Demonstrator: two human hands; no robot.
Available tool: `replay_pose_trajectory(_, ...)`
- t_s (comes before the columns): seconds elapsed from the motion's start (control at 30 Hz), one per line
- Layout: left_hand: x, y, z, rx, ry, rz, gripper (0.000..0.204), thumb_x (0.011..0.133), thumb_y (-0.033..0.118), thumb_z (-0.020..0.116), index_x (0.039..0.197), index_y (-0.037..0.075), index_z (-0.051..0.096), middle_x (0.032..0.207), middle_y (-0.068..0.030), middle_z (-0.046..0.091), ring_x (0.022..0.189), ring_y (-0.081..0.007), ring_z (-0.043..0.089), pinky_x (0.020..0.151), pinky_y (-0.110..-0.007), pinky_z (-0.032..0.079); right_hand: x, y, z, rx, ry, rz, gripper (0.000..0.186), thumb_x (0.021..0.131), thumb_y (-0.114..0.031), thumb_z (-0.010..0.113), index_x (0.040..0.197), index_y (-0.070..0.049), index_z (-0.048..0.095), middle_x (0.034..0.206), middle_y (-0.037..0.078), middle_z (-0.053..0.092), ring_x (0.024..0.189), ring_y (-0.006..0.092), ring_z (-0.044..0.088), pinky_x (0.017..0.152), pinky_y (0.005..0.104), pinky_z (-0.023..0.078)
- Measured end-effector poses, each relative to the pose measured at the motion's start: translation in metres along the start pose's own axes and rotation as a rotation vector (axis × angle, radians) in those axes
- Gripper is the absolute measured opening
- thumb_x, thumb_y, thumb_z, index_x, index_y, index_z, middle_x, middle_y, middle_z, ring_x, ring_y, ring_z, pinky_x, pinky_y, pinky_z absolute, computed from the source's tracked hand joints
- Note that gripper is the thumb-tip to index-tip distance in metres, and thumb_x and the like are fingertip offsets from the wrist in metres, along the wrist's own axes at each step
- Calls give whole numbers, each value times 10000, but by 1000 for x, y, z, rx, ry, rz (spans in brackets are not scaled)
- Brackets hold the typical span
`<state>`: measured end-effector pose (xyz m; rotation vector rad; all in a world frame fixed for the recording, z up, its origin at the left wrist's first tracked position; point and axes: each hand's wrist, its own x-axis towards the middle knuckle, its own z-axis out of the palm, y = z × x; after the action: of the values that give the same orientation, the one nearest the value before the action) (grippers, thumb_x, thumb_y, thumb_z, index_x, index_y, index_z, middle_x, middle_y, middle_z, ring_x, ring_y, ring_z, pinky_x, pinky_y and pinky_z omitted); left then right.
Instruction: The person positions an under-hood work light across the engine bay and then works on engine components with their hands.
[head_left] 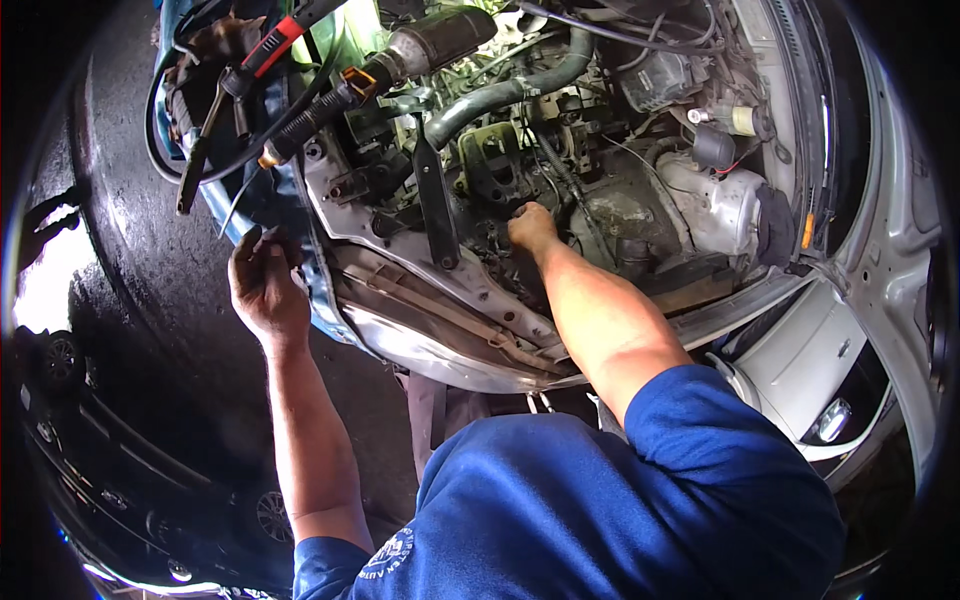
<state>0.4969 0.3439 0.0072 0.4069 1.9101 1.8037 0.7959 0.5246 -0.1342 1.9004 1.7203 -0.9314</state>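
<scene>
My right hand reaches down into the open engine bay, its fingers curled closed among dark metal parts below the black radiator hose. What those fingers hold, if anything, is hidden. Out over the front left edge of the car, my left hand is raised with its dirty fingers bent in toward the thumb. Anything between them is too small or dark to make out. Close above it lies a blue fender cover draped along the car's edge. A flat black bar stands between my two hands.
A red-and-black handled tool and a ratchet lie on the cover at upper left. A ribbed air intake hose crosses nearby. A white rounded reservoir sits at right. Dark cars stand at lower left, a white car at right.
</scene>
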Motion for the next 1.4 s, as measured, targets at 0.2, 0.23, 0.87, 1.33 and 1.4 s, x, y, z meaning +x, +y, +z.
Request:
replay_pose_trajectory(0.2, 11, -18, 14, 33, 30, 7, 209, 931, -11, 510, 1133, 1, 565, 1013, -95, 670, 829, -142, 646, 722, -256, 518, -5, -14, 17, 141, 37, 94, 256, 718, -139, 666, 968, -99, 702, 1031, 137, 691, 1021, 289, 649, 902, 359, 499)
replay_pose_trajectory(0.23, 11, -20, 16, 52, 47, 26, 205, 931, -9, 512, 1128, 2, 567, 1011, -95, 671, 827, -141, 646, 724, -255, 518, -5, -16, 19, 116, 46, 87, 264, 720, -139, 666, 980, -107, 702, 1039, 129, 691, 1020, 288, 649, 907, 358, 498)
replay_pose_trajectory(0.87, 12, -31, 18, 126, 79, 93, 160, 927, 20, 534, 1080, 5, 577, 988, -87, 673, 824, -144, 656, 716, -250, 520, 4, -7, 1, 73, 162, 209, 205, 782, -181, 663, 965, -89, 668, 1015, 168, 682, 981, 336, 651, 855, 399, 515)
replay_pose_trajectory(1.33, 6, -29, 27, 234, 149, 98, 145, 926, 25, 523, 1052, 17, 594, 965, -64, 667, 825, -128, 637, 731, -240, 505, 24, 9, -40, -264, 142, -100, 302, 853, -268, 653, 1129, -146, 651, 1138, 115, 645, 1067, 316, 609, 898, 417, 487)
replay_pose_trajectory(1.4, 6, -30, 28, 162, 163, 109, 154, 921, 17, 519, 1058, 11, 589, 973, -72, 666, 833, -131, 637, 735, -245, 507, 22, 5, -39, -264, 139, -74, 304, 855, -275, 650, 1134, -152, 650, 1142, 110, 643, 1067, 313, 609, 899, 417, 487)
